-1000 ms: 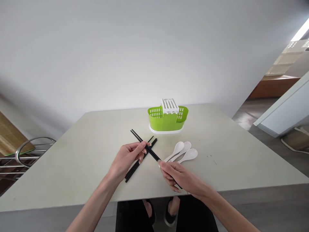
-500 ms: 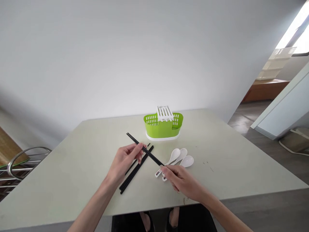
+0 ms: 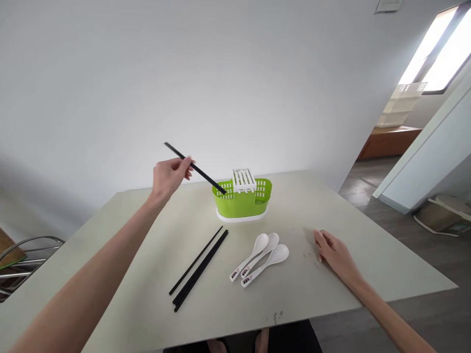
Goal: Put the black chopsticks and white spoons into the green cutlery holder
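1. because my left grip (image 3: 168, 177) is clamped on the black chopsticks (image 3: 204, 175) above their middle, their lower stretch is free; they lie too close together for me to count.
2. they slant down rightward, low end at the left bay of the green basket (image 3: 241, 205); i cannot tell if it touches. the slant probably suits that bay's dipped front.
3. the white rack (image 3: 244, 181) sits across the basket's middle, leaving both end bays uncovered.
4. my right grip (image 3: 336, 255) is loosely curled at the counter's (image 3: 143, 260) right side, nothing visible in it; whether the fingers meet i cannot tell. perhaps it leaves the basket's front unobstructed.
5. the other chopsticks (image 3: 200, 269) lie left of the white spoons (image 3: 255, 255), whose handles point my way, likely for easy reach.
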### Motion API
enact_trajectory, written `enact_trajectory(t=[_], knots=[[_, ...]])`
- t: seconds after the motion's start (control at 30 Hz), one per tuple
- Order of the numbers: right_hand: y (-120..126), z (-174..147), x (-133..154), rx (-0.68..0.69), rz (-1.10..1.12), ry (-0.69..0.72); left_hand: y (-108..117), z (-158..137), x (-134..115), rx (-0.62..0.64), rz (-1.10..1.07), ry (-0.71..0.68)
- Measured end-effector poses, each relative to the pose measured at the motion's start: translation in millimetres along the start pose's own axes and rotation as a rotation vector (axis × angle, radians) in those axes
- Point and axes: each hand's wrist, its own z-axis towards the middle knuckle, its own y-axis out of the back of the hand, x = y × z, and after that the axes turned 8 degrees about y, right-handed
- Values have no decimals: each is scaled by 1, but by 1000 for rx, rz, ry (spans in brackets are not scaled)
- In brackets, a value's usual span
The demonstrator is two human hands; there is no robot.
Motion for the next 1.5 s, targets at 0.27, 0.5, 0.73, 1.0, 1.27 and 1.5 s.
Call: enact_trajectory(t=[0.27,0.5,0.73,1.0,1.27,1.5], knots=[[-12,6,6,3,-132,77,-75,47,-3,400,387,-92],[-11,6,8,7,-115,88,-113,66,6,559,472,-69],[-12,6,11,-8,-95,88,-127,73,21,575,482,-36],[-11,5,7,-26,-109,76,-116,59,36,426,486,-96],[-9,4,1,-10,-113,37,-50,-12,74,135,373,-49],[-8,2,-1,-15,-134,10,-13,-103,126,610,529,99]])
